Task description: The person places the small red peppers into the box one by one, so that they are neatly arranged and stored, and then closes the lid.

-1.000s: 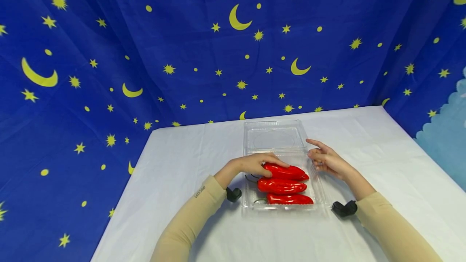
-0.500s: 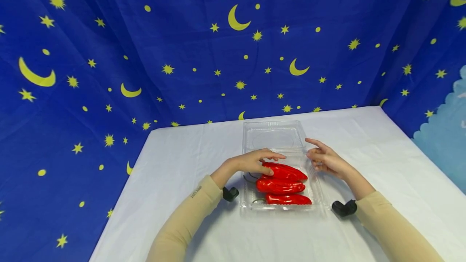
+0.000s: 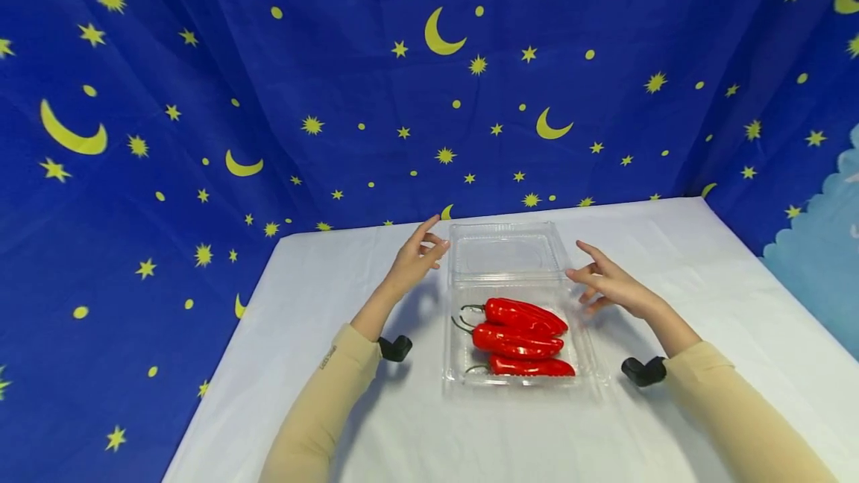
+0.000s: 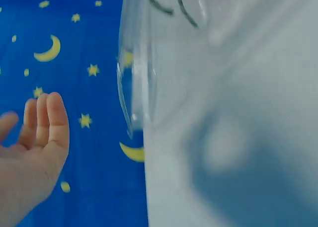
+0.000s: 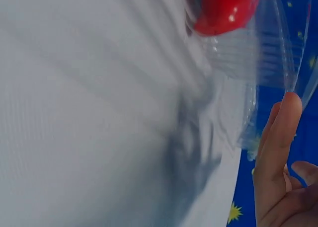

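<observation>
Three red chili peppers (image 3: 517, 341) with green stems lie side by side in the base of a clear plastic clamshell container (image 3: 461, 352). Its lid (image 3: 506, 253) is folded back flat toward the curtain. At the lid's left edge is my left hand (image 3: 411, 263), fingers extended and holding nothing; whether its thumb touches the lid I cannot tell. My right hand (image 3: 614, 285) is beside the hinge on the right, fingers spread and slightly bent, with nothing in its grasp. In the right wrist view, one pepper's red end (image 5: 226, 13) shows through the clear wall.
A white cloth covers the table (image 3: 349, 282). Behind and to the left hangs a blue curtain (image 3: 376, 95) with yellow moons and stars. Black wrist devices (image 3: 396, 349) sit on both wrists.
My left hand has let go of the rear pepper and moved left and back to beside the lid. My right hand has shifted slightly right, its fingers spreading. The peppers stay in the container.
</observation>
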A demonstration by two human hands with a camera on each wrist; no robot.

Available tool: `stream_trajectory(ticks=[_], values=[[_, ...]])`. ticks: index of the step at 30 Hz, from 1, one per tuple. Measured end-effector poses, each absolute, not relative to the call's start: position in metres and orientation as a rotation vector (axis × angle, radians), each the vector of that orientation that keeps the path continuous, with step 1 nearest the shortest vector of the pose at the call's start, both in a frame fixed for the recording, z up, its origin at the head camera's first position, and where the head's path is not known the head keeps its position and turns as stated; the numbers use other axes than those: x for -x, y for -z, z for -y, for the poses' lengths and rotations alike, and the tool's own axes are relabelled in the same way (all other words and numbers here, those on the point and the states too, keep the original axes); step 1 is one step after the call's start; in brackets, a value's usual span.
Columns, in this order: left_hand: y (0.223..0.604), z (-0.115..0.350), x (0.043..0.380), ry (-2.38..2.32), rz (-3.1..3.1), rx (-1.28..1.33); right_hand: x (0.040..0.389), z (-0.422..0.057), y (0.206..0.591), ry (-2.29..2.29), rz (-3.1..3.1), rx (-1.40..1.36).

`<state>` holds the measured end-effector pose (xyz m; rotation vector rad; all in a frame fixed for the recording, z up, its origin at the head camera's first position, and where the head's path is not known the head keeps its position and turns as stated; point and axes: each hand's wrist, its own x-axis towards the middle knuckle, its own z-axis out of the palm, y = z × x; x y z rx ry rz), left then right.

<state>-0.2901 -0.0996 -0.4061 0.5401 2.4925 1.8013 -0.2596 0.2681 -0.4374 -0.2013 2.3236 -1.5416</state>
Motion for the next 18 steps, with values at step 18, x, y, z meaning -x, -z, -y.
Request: stream_trajectory(ticks=[18], values=[[0.455, 0.108, 0.278, -1.775, -2.101, -0.182, 0.257, -0.272, 0.452, 1.738, -2.027, 0.11]])
